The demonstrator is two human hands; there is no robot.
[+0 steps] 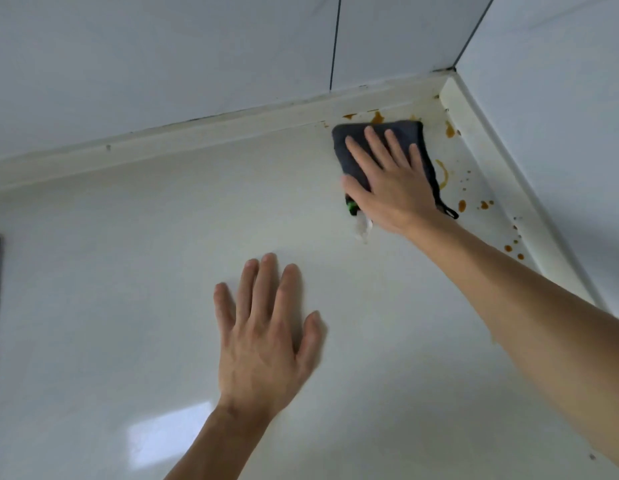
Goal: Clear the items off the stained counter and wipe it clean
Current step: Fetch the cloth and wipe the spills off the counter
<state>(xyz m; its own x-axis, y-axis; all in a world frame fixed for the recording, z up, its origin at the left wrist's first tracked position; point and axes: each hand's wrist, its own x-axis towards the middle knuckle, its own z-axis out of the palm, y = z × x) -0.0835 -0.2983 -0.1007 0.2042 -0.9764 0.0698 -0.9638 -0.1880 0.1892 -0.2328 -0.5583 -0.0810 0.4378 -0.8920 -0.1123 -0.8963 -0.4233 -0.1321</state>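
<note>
right hand [391, 181]: spread flat on grey cloth [349, 157] | stains [450, 129]: right of it, toward corner | left hand [266, 334]: spread flat on table [93, 271], farther

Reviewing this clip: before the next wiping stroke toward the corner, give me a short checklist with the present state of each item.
1. Cloth under control: ok. The right hand lies flat on the dark grey cloth, pressing it to the counter.
2. Counter cleared of items: ok in view; only cloth and hands rest on it.
3. Bracing: ok. The left hand lies flat on the counter, apart from the cloth.
4. Stains gone: not ok. Orange-brown stains remain beside the cloth, and spots run along the right edge.
5. Surface beneath the cloth clean: cannot tell, it is covered.
</note>
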